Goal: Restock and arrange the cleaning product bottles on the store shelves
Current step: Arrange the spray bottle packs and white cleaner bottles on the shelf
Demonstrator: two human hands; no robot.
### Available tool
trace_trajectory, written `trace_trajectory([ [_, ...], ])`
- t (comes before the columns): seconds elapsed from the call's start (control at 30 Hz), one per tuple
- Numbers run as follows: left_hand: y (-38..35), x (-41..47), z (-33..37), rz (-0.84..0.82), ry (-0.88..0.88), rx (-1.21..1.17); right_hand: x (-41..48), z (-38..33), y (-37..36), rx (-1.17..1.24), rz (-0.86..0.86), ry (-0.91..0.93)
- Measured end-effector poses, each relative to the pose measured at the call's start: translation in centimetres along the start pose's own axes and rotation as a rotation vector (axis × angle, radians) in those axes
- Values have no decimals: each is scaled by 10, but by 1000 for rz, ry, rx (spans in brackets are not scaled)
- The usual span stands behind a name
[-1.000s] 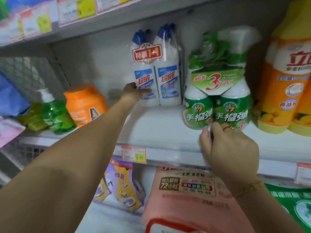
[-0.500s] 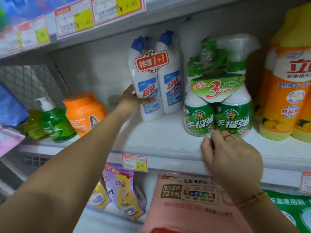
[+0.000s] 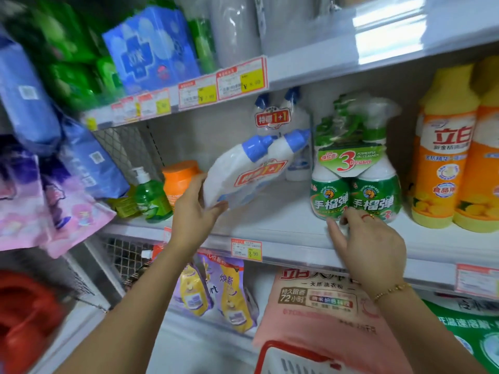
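My left hand (image 3: 194,211) grips the bottom of a wrapped twin pack of white bottles with blue caps (image 3: 251,176). The pack is tilted, caps up and to the right, and lifted off the white shelf (image 3: 283,228). A second such twin pack (image 3: 272,120) stands upright at the back of the shelf. To the right stands a twin pack of green spray bottles (image 3: 353,168). My right hand (image 3: 370,244) sits at this pack's base, with thumb and curled fingertips pinching its lower edge.
An orange jar (image 3: 178,179) and a green pump bottle (image 3: 151,198) stand at the shelf's left. Tall orange-yellow bottles (image 3: 445,157) fill the right. Below are a pink detergent bag (image 3: 324,306), purple pouches (image 3: 224,292) and a red basket rim (image 3: 283,346).
My left hand has pulled the front blue-capped twin pack forward and tipped it over, off the shelf. A second pack behind it has come into view. My right hand stays at the green pack.
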State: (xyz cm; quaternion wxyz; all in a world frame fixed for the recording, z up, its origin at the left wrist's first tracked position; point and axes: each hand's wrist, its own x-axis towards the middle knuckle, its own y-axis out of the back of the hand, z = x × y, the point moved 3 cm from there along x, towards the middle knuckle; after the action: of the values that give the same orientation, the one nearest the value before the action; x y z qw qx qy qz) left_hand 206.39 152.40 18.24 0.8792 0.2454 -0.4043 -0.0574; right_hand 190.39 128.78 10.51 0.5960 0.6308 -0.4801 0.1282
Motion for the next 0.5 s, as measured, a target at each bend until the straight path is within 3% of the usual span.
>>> trace_trajectory([
  [0.07,20,-15,10,34,7,3,4,1,10,247,-4,-140],
  [0.17,52,-34,25,84,-7,-18,8,-16,24,833,-16,-274],
  [0.27,84,-52,42,100,-15,-31,8,-58,37,1376,-242,-271],
  [0.37,106,-73,56,143,48,-111,3,-100,46,1538,-450,-156],
  [0.5,124,-99,78,146,106,-290,-8,-129,61,1573,-552,-58],
])
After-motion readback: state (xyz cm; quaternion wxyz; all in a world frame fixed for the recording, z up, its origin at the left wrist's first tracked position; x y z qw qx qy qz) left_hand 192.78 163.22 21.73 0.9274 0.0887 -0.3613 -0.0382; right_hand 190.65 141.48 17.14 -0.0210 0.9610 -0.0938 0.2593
